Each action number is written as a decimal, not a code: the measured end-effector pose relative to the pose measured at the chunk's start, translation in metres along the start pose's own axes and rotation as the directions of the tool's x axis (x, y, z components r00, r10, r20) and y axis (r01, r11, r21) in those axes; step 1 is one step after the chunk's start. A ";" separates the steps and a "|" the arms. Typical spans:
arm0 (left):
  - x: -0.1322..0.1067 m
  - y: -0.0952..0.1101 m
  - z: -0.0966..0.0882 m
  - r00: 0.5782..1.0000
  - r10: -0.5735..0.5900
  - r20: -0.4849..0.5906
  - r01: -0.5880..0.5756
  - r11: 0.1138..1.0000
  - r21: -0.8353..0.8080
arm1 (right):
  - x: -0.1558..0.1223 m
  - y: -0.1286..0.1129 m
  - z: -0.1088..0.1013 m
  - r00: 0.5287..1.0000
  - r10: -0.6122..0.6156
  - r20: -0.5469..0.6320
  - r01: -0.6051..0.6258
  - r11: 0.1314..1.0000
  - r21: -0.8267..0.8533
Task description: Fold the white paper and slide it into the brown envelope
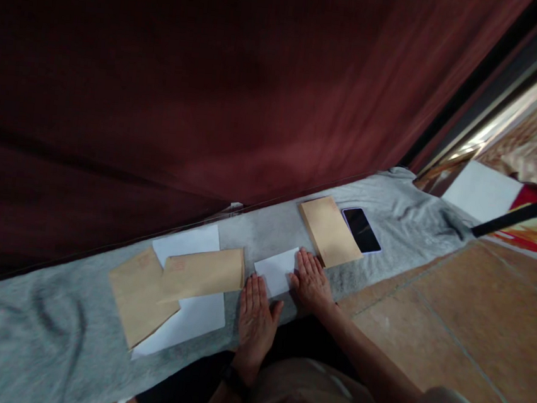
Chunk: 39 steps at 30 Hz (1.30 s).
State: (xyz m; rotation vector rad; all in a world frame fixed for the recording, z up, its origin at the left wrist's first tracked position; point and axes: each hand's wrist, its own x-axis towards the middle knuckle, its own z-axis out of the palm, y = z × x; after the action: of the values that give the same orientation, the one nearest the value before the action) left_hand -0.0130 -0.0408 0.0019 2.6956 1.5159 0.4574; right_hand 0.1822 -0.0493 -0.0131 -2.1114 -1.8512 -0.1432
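Note:
A small white sheet of paper (275, 270), perhaps folded, lies flat on the grey cloth between my hands. Along its left edge rests my left hand (256, 314), fingers stretched out and pointing away from me. My right hand (311, 280) lies flat over the paper's right edge, its fingers extended beside a stack of brown envelopes (332, 230). To the left, two more brown envelopes (204, 276) overlap on top of larger white paper (189, 330). Neither hand grips anything.
The grey cloth (47, 326) covers a long narrow surface. A phone (361, 229) lies right of the envelope stack. Behind rises a dark red curtain-like surface (259, 99). A dark bar (524, 213) and printed papers are at the right, above the tiled floor (450, 333).

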 end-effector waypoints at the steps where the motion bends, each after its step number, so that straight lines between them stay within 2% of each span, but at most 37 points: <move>1: 0.000 0.000 0.000 1.000 0.003 0.000 -0.003 1.000 0.000 | -0.001 0.000 0.000 1.000 0.005 0.002 -0.005 1.000 0.000; 10: 0.000 -0.002 0.004 0.999 0.038 -0.034 -0.037 0.999 0.024 | -0.016 -0.003 -0.002 0.998 0.063 0.015 -0.063 0.998 -0.017; 15: -0.001 -0.004 0.003 0.998 0.053 -0.033 -0.053 0.998 0.021 | -0.023 -0.006 -0.012 0.996 0.079 0.031 -0.079 0.997 0.012; 17: -0.001 -0.004 0.003 0.998 0.058 -0.033 -0.057 0.998 0.028 | -0.024 -0.013 -0.016 0.998 0.035 0.050 -0.038 0.998 0.053; 20: -0.001 -0.005 0.004 0.997 0.069 -0.041 -0.067 0.997 0.044 | -0.023 -0.027 -0.020 0.991 -0.109 0.080 0.098 0.987 0.127; 21: -0.001 -0.006 0.005 0.997 0.071 -0.044 -0.069 0.997 0.046 | -0.023 -0.031 -0.021 0.988 -0.129 0.081 0.117 0.984 0.136; 23: -0.001 -0.007 0.006 0.997 0.067 -0.043 -0.065 0.997 0.044 | -0.024 -0.034 -0.022 0.993 -0.092 0.072 0.083 0.989 0.121; 26: -0.001 -0.008 0.007 0.997 0.060 -0.037 -0.059 0.997 0.039 | -0.028 -0.024 -0.024 0.998 -0.018 0.063 0.013 0.996 0.084; 29: 0.001 -0.008 0.005 0.998 0.054 -0.034 -0.053 0.998 0.036 | -0.032 -0.011 -0.030 0.995 -0.049 0.084 0.042 0.996 0.081; 31: 0.003 -0.006 0.003 0.997 0.061 -0.038 -0.060 0.998 0.025 | -0.030 -0.009 -0.033 0.994 -0.055 0.097 0.047 0.996 0.082; 34: 0.010 0.000 0.000 0.994 0.105 -0.040 -0.105 0.994 -0.001 | -0.020 -0.019 -0.036 0.993 -0.060 0.104 0.048 0.993 0.109; 39: 0.022 0.005 0.008 0.978 0.205 -0.023 -0.206 0.978 -0.024 | -0.003 -0.036 -0.028 0.985 -0.132 0.113 0.108 0.974 0.201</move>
State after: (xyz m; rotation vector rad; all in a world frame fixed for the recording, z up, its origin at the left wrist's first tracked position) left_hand 0.0039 -0.0236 0.0002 2.8485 1.2300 0.5068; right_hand 0.1504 -0.0568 0.0192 -1.9159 -1.9773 0.1418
